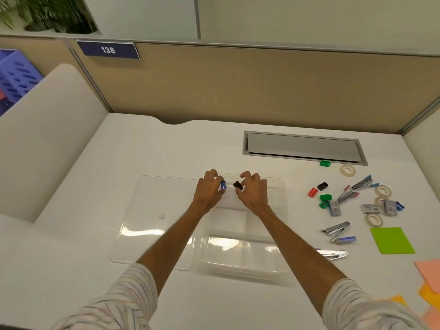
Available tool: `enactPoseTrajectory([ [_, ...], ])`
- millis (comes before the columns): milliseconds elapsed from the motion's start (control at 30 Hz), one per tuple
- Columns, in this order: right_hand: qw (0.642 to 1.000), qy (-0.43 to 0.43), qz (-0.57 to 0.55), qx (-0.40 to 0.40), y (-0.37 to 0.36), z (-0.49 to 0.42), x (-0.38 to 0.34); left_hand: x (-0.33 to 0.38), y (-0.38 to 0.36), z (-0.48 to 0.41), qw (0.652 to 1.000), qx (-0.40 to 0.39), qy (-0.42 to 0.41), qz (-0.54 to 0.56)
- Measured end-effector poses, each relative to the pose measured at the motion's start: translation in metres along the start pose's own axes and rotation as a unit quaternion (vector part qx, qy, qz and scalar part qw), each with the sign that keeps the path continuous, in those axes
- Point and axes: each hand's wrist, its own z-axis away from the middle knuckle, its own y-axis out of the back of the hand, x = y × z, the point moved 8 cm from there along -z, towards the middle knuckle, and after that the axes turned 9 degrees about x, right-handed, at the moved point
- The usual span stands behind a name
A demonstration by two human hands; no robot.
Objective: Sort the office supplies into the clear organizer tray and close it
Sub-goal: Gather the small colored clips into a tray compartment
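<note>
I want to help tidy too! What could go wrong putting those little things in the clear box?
The left hand pinches a blue sharpener and the right hand a black sharpener; either could slip out. The clear tray has faint dividers, so one might land in the wrong compartment. The right forearm is near a silver stapler; it may get bumped.

Single head-worn view, so we log no overlap between cameras. We look forward and steeply down onto the white desk [142,151] from above its near edge. The lens is wide: the partition [238,86] bows along its top, and the frame reaches up to a plant [54,15] at far left. Both sleeved forearms enter from the bottom corners. Frame centre falls on the left hand [209,190] pinching a blue sharpener [223,185] and the right hand [253,190] pinching a black sharpener [237,185], over the clear organizer tray [242,256], close below us. Loose supplies [352,203] sit toward the right edge.
</note>
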Motion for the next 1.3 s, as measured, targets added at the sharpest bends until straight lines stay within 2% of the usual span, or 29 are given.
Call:
enactPoseTrajectory([
  [267, 0.996, 0.026, 0.079, 0.010, -0.020, 0.001, -0.010, -0.010, -0.003, -0.003, 0.997, 0.019, -0.034, -0.061],
  [433, 0.996, 0.043, 0.077, 0.003, -0.023, -0.001, -0.032, -0.013, -0.003, -0.002, 0.996, 0.025, -0.030, -0.086],
  [633, 0.997, 0.039, 0.072, -0.012, -0.026, 0.002, -0.035, -0.017, 0.005, 0.002, 0.998, 0.033, -0.006, -0.061],
  [933, 0.995, 0.054, 0.035, 0.072, 0.022, 0.010, -0.012, 0.020, 0.016, 0.005, 0.998, 0.037, -0.024, -0.043],
  [1300, 0.989, 0.002, 0.030, 0.145, 0.090, 0.027, 0.065, 0.108, 0.002, 0.014, 0.998, 0.001, -0.068, -0.013],
])
